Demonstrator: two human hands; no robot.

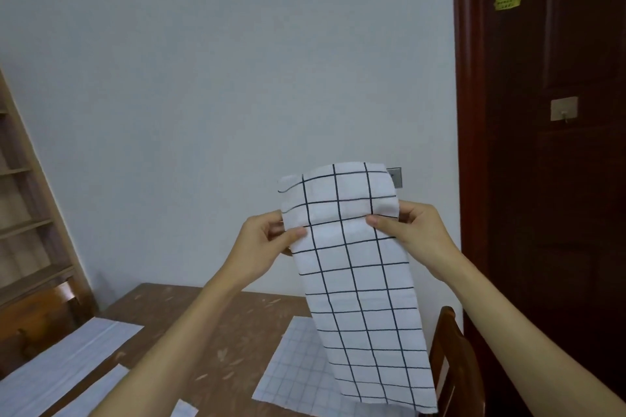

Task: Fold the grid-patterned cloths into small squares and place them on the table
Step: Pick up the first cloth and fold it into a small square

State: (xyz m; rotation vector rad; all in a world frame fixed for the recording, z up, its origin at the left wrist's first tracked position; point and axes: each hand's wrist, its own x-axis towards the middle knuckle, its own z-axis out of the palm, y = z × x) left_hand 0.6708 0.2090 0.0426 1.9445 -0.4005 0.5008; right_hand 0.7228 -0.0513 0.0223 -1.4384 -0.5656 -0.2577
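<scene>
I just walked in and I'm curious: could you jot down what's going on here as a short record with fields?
Activity: a person is folding a grid-patterned cloth
Held cloth: white cloth with dark grid lines, held in the air, top part folded over, rest hanging down
Left hand: pinching the cloth's left edge
Right hand: pinching the cloth's right edge
Table: worn wooden top
On the table: a fine-grid cloth lying flat below the held one; pale cloths at the left
Nearby: wooden chair, dark door

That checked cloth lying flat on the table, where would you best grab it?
Take the fine-grid cloth by its far corner, coming from above with a pinch grip. It lies flat on the table, so only edges and corners lift; the held cloth hangs over its right part.
</scene>
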